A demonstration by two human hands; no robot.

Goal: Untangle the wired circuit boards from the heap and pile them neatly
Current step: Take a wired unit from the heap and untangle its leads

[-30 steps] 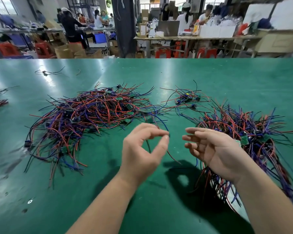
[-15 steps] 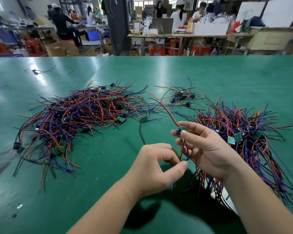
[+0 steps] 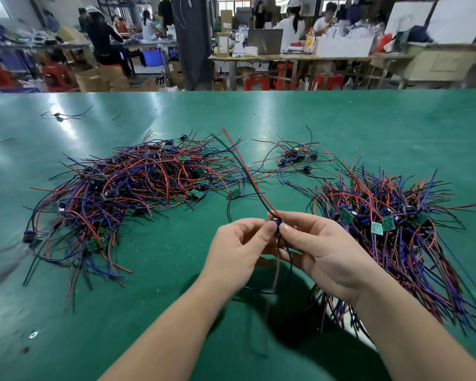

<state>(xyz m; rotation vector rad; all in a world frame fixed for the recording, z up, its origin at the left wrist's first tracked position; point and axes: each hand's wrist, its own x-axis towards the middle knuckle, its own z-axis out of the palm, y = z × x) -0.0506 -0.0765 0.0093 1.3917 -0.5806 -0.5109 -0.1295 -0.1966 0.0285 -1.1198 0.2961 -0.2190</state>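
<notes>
A shiny green tabletop [image 3: 149, 312] ran back to a busy workshop, where people [image 3: 291, 28] sat at benches among red stools [image 3: 256, 81]. Near the front edge the left hand [image 3: 237, 254] and right hand [image 3: 322, 257] met, each pinching between thumb and forefinger one small wired circuit board [image 3: 278, 223]. Its red and black leads rose away over the tangled heap [image 3: 127, 188] on the left. The pile [image 3: 390, 224] lay just right of the right hand, with a small cluster [image 3: 294, 158] farther back. Fingertips hid most of the board, and its lower wires were blurred
</notes>
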